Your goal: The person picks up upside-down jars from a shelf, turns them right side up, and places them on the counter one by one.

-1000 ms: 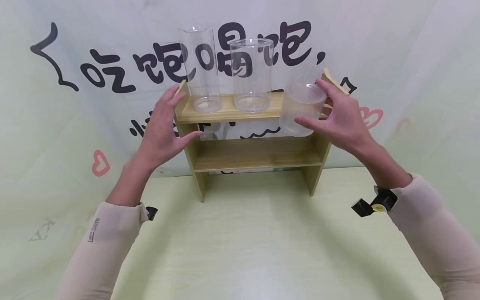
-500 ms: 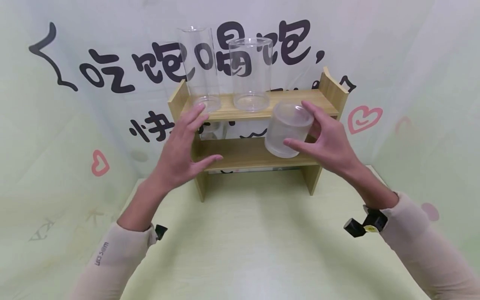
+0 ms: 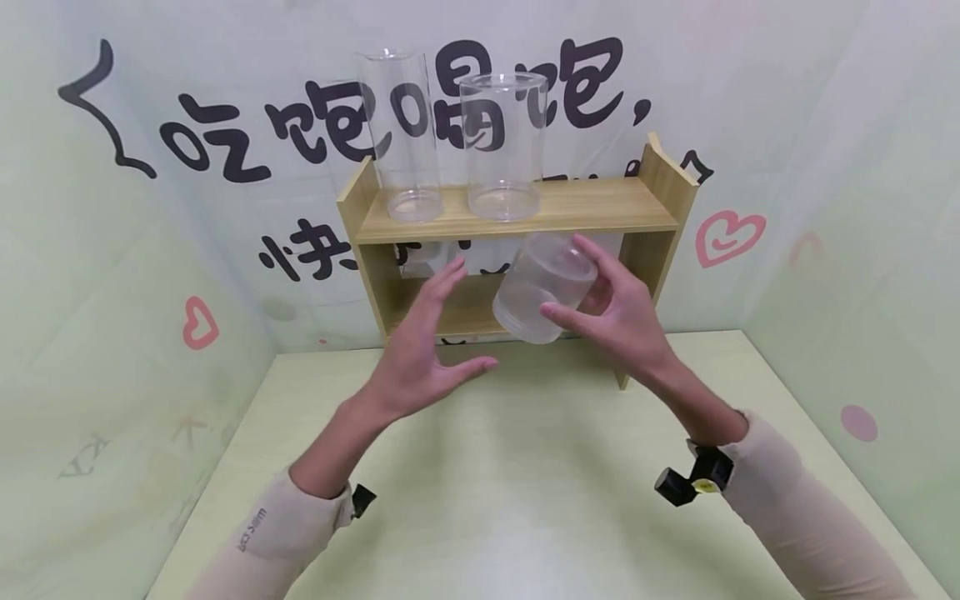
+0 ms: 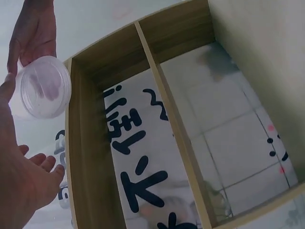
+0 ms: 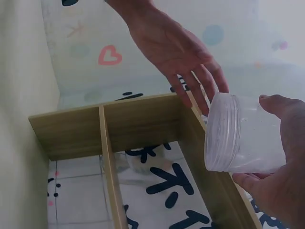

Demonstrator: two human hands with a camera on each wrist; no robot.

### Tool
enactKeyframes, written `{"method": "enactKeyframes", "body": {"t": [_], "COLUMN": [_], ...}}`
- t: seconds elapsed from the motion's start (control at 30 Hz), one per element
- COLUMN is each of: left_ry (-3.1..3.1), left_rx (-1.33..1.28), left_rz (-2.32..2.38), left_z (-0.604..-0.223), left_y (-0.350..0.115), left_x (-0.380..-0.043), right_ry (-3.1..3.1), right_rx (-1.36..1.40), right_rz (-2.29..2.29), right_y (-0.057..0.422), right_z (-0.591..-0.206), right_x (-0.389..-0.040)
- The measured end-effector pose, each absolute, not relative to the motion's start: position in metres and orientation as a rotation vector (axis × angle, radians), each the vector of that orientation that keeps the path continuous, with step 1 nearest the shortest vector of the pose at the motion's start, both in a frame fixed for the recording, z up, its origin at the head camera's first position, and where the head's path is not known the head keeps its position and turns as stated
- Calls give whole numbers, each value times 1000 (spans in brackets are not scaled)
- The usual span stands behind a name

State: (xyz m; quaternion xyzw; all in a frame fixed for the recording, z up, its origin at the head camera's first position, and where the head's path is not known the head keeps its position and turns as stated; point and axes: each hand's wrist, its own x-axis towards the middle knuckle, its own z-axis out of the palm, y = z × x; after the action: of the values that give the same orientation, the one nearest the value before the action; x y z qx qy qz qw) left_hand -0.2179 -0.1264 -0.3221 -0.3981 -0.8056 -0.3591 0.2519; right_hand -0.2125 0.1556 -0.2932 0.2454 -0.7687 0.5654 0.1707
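My right hand (image 3: 630, 321) grips a clear plastic jar (image 3: 540, 287) between thumb and fingers. The jar is tilted and held in front of the wooden shelf (image 3: 600, 208). In the right wrist view its ridged end (image 5: 223, 133) points toward my left hand (image 5: 174, 45). That left hand (image 3: 412, 367) is raised beside the jar, thumb spread from the straight fingers, and holds nothing. On the shelf's top board stand a tall narrow clear cylinder (image 3: 405, 133) and a wider clear cylinder (image 3: 504, 142), both upright.
The two-tier shelf has raised side panels (image 3: 671, 183) and stands at the back of a pale table (image 3: 495, 483). Behind it hangs a light curtain (image 3: 787, 125) with black lettering and pink hearts.
My right hand has brought the jar from the top board's right end down, leftward and toward me, tilting it more. My left hand has left the shelf's left side and moved right and down toward the jar.
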Motion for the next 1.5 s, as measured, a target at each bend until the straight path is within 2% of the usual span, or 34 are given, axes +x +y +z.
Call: {"method": "enactKeyframes", "body": {"t": [0.43,0.83,1.07,1.5], "left_ry": [-2276,-2233,-2223,-2343], "left_rx": [-801,-611,-547,-611], "left_rz": [-1684,-1872,-1872,-1819], "left_z": [-353,-374,-381,-391], "left_y": [-97,-85,-86,-114], "left_x": [-208,-207,-206,-203], "right_ry": [-2103,-2008,-2098,-2328], "right_rx": [611,474,472,708], "right_rz": [1922,2180,2120,1663], "right_y": [126,112,109,133], "right_z": [-327,-357,-370,-368], "right_x": [-210,-212,-212,-212]}}
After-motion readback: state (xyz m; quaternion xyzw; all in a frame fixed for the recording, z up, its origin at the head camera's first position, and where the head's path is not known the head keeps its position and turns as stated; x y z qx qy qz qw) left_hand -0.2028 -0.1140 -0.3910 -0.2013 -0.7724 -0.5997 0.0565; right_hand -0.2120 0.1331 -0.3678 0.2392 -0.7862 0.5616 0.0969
